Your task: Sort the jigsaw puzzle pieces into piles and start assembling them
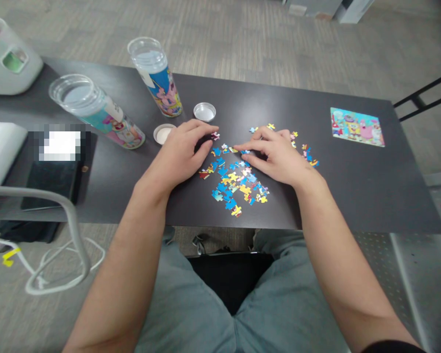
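Loose jigsaw puzzle pieces (232,179), mostly blue and yellow, lie in a heap on the dark table between my hands. My left hand (185,153) rests at the heap's left, fingers curved, thumb and index finger apart. A dark red and white puzzle piece (215,136) is at these fingertips; whether they touch it is unclear. On the right, my right hand (275,154) reaches over the heap's upper edge, its index finger and thumb spread. The index fingertip is at a small yellowish piece (233,150), the thumb by a blue one. Some pieces are partly hidden behind this hand.
Two clear-topped printed tubes (161,90) (110,120) stand at the left, with two round lids (205,112) (164,133) nearby. A colourful picture card (357,127) lies at the right. Several pieces (310,156) sit beyond my right wrist. A black flat object (53,179) is far left.
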Demonstrator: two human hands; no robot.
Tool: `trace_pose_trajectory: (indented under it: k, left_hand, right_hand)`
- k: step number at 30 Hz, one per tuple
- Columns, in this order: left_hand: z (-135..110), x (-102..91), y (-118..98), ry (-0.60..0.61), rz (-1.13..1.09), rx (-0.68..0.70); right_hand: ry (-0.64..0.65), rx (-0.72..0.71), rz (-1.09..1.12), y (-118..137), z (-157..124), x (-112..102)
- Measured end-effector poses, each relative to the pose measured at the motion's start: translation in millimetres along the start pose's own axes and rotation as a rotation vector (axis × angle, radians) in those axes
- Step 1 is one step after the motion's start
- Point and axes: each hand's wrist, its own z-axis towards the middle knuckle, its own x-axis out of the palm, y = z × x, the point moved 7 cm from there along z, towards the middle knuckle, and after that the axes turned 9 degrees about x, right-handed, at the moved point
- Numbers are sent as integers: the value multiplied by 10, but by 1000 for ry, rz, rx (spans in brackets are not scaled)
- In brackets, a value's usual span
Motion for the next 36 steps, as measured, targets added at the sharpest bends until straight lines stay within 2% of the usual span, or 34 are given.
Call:
trace_pose_trajectory:
  k: [2, 4, 9, 11, 16, 19, 22, 26, 31, 36]
  left_hand:
    - [-6, -32, -22, -9, -7, -1]
    - [-14, -46, -68, -12, 11, 12]
    - [-81, 83, -214, 70, 76, 41]
    - [-120, 150, -280, 113, 85, 56]
    - [-158, 197, -385, 182, 22, 82]
    - [-131, 99, -369, 111, -2, 76]
    - [-117, -6, -310, 31, 34, 39]
    - [-121, 51, -274, 102, 114, 20]
    - [-73, 238, -319, 202, 151, 55]
    - [122, 399, -386, 257, 163, 44]
  right_hand:
    - [44, -32, 22, 64, -17, 9]
    - [32, -38, 27, 100, -19, -19]
    - [-140, 66, -44, -31, -8, -231]
    - [-172, 99, -80, -121, -20, -281]
    - [-86, 103, -149, -257, -51, -150]
    - [-30, 88, -166, -260, -59, -62]
    - [-15, 82, -149, -246, -72, -77]
    - [-74, 111, -102, -330, -110, -226]
    - [-123, 211, -77, -682, -201, -447]
    - [-152, 281, -32, -945, -329, -635]
